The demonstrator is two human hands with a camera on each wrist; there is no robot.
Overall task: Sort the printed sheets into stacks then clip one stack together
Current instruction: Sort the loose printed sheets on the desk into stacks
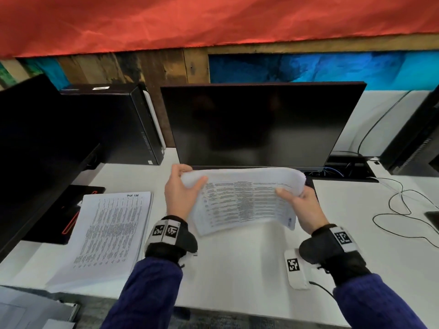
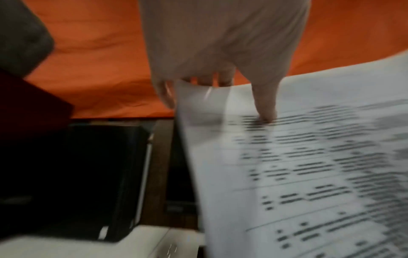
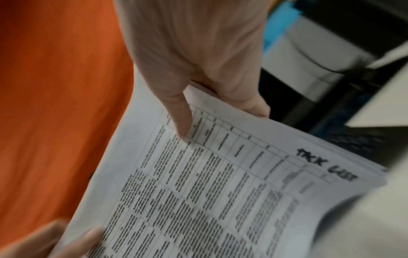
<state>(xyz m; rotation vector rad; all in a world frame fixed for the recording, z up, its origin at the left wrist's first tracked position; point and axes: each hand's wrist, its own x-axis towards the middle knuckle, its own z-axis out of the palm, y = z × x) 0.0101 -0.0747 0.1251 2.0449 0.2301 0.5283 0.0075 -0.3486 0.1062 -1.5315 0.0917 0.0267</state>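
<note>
A red cloth (image 1: 213,20) is spanning the wall at twelve o'clock above a white desk (image 1: 237,269), where a dark monitor (image 1: 256,124) is standing dead ahead and a second black screen (image 1: 35,150) is leaning in at nine o'clock beside a black computer tower (image 1: 123,124). Cables (image 1: 403,210) are trailing across the desktop at three o'clock.

One stack of printed sheets (image 1: 111,233), headed with a handwritten title, is lying flat on the desk at eight o'clock, partly overlapping a black and red folder (image 1: 69,217).

At centre, a person in blue sleeves (image 1: 147,293) is holding a second sheaf of printed sheets (image 1: 242,198) up off the desk, in front of the monitor's lower edge, its top curling over toward the screen. The left hand (image 1: 180,193) is pinching the sheaf's nine o'clock edge, thumb pressing on the printed face and fingers curling behind the paper, as the left wrist view is showing. The right hand (image 1: 301,207) is gripping the three o'clock edge the same way, thumb flat on the table of text and fingers wrapping underneath. Both wrists are wearing black bands with square printed markers (image 1: 166,230).

A small white tag (image 1: 295,269) bearing another marker is lying on the desk at five o'clock, just beside the right wrist.
</note>
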